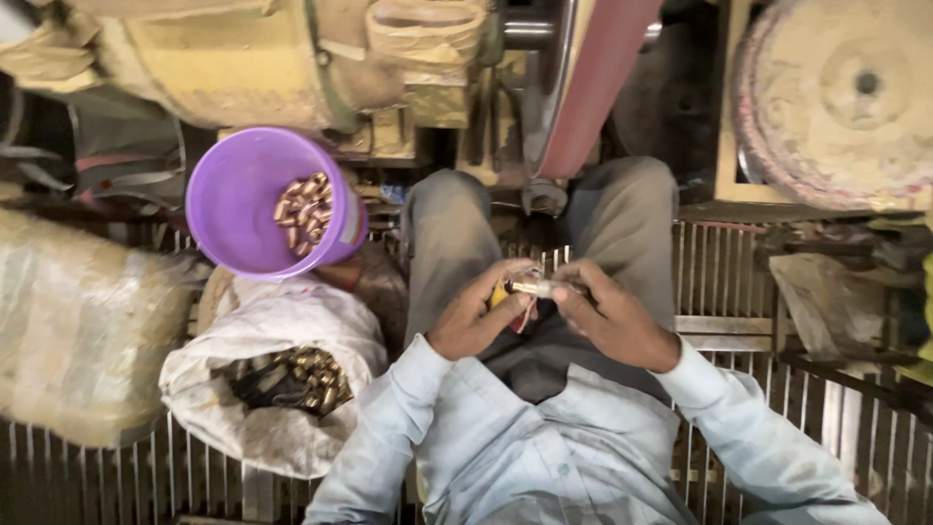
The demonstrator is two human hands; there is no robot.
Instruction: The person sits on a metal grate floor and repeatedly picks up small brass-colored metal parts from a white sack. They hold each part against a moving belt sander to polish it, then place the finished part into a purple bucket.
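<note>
I sit with both hands together over my lap. My left hand [478, 316] and my right hand [610, 316] both grip a small shiny metal part [532, 288] between the fingertips, with something yellow and a thin red cord showing by the left fingers. A purple plastic tub [233, 209] to my left holds several brass-coloured metal pieces [305, 212]. Below it a white sack [272, 331] lies open with several similar brass pieces [311, 374] inside.
A large woven sack [83, 326] lies at the far left. A dusty machine [262, 58] with a red belt guard [598, 83] stands ahead of my knees. A round grinding wheel [836, 97] is at the upper right. A metal grate [719, 282] covers the floor.
</note>
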